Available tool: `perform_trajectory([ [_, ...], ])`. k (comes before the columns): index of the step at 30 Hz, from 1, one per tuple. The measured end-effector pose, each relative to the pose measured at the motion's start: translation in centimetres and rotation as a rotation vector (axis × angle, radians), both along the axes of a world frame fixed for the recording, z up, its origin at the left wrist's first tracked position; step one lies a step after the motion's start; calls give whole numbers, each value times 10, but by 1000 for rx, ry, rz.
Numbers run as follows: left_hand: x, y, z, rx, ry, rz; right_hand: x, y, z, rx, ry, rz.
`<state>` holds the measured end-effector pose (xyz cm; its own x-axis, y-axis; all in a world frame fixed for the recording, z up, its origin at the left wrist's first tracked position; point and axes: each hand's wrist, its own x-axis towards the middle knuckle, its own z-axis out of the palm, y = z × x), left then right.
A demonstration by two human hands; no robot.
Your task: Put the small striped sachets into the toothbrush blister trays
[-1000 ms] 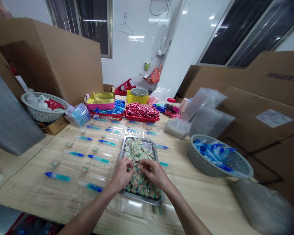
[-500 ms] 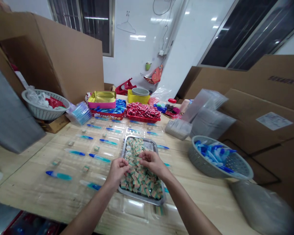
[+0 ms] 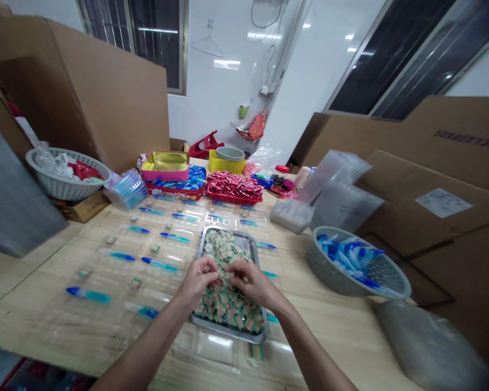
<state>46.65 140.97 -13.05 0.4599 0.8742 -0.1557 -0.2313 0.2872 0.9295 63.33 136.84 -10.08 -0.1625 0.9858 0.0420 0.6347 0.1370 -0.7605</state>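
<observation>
A metal tray (image 3: 229,330) full of small striped foam-like pieces (image 3: 232,305) in green and tan lies before me. Over its middle, my left hand (image 3: 201,279) has thumb and fingertips pinched together; what is between them is too small to make out. Close beside it, my right hand (image 3: 250,281) is also pinched, its fingertips nearly meeting the left ones, and its contents are hidden. Clear plastic blister trays around and under the metal tray hold blue pens (image 3: 158,264) and single striped pieces (image 3: 136,283).
A grey basket (image 3: 321,271) of blue items stands at right, near stacked clear plastic (image 3: 338,198). Red packets (image 3: 234,185) fill a red tray at the back, beside a pink tin (image 3: 165,172). A white basket (image 3: 65,184) sits left. Cardboard boxes (image 3: 114,98) flank the table.
My right hand has moved down and left, toward my left hand, so the fingertips are now closer together. The whole view has shifted slightly.
</observation>
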Motion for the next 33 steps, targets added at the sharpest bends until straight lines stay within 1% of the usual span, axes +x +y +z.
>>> perform_trajectory([
  [3, 3, 0, 0, 17, 16, 14, 0, -3, 2, 66, -123, -8],
  [6, 6, 2, -4, 12, 32, 74, 5, -4, -1, 114, -128, -39],
  [8, 8, 3, -7, 18, 54, 117, 9, -4, -3, 110, -39, -75],
  [9, 9, 3, -9, 29, 69, 132, 10, -4, -4, 90, 42, -87],
  [12, 13, 3, -10, 56, 102, 144, 9, -2, -7, -27, 344, -74],
  [14, 15, 1, -7, 47, 96, 132, 5, -1, -8, -82, 445, -61],
  [19, 15, -4, 3, 7, 7, 78, -3, 2, -13, 52, 283, -151],
  [21, 14, -5, 4, 12, 6, 58, -3, 2, -16, 51, 282, -158],
  [23, 13, -4, 4, 26, 24, 33, -2, 3, -18, 43, 322, -176],
  [26, 12, -4, 0, 44, 44, 7, -2, 4, -19, 25, 437, -194],
  [29, 13, -5, -2, 46, 56, 23, -4, 3, -20, 0, 545, -223],
  [33, 13, -7, 1, 43, 62, 57, -7, 2, -23, 37, 654, -325],
])
